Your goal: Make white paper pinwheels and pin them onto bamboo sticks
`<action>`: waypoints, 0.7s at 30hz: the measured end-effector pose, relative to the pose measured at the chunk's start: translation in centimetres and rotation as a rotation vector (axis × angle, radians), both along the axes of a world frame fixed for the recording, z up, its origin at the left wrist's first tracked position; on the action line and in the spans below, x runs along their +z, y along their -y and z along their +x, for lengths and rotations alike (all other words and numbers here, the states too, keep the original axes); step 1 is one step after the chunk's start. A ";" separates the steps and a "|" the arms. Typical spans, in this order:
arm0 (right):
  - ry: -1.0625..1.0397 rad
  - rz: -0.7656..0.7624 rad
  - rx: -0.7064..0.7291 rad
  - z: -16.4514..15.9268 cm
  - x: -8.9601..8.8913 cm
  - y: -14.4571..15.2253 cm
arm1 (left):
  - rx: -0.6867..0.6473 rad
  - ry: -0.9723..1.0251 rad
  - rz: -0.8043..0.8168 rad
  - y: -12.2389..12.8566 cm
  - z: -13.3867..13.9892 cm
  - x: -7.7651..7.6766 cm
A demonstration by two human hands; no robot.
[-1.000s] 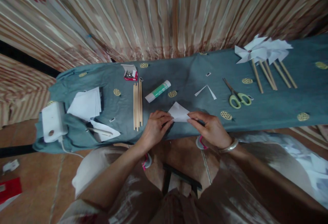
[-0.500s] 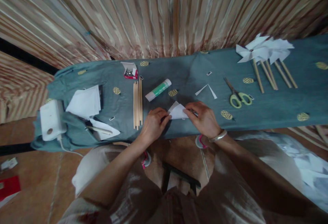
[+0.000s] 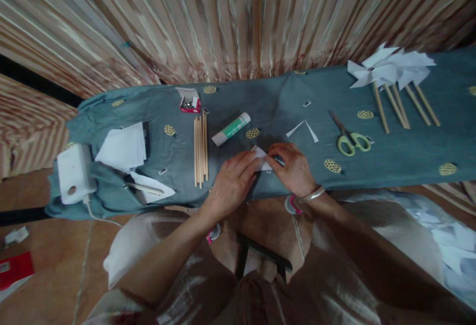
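Observation:
A small folded piece of white paper (image 3: pixel 263 164) lies on the cloth in front of me, partly hidden by both hands. My left hand (image 3: pixel 235 176) rests on its left part, fingers stretched out and pressing it down. At its right side, my right hand (image 3: pixel 292 167) pinches the paper between thumb and fingers. Something thin and greyish shows under the right fingers, too small to make out. Beyond the hands lie a green and white glue stick (image 3: pixel 231 129) and two thin paper strips (image 3: pixel 302 129). Green-handled scissors (image 3: pixel 348 139) rest to the right.
Several wooden sticks (image 3: pixel 201 151) lie left of my hands, below a small red box (image 3: pixel 190 102) of metal pins. Farther left are a paper stack (image 3: pixel 122 146), a paper piece with a pale-handled tool (image 3: pixel 148 189) and a white device (image 3: pixel 75 174). Paper pinwheels (image 3: pixel 386 70) lie far right.
My left hand has moved right and over the paper, its fingers going from a pinch at the edge to lying flat on it. The right hand keeps its pinch. The view has shifted slightly.

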State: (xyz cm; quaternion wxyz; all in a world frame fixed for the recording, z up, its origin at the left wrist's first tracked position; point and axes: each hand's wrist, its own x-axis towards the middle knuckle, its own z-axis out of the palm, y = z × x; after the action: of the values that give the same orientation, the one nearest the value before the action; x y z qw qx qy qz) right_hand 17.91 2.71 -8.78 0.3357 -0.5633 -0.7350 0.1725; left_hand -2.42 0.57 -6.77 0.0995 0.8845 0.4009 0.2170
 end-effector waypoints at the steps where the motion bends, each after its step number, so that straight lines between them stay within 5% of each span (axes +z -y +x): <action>1: 0.001 0.001 -0.003 0.0 0.0 -0.1 | -0.053 -0.027 0.013 0.4 0.2 -0.2; 7: 0.008 0.014 -0.007 -0.1 0.0 -0.2 | -0.101 -0.180 -0.014 1.8 0.7 -1.5; 21: 0.017 0.016 -0.031 -0.5 0.0 -0.1 | -0.108 -0.211 -0.085 2.0 0.5 -1.4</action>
State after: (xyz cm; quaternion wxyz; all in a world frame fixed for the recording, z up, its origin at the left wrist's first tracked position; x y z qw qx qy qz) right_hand 17.45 2.84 -8.75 0.3366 -0.5735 -0.7303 0.1566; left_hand -1.95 -1.40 -8.16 0.1055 0.9177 0.3698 0.0998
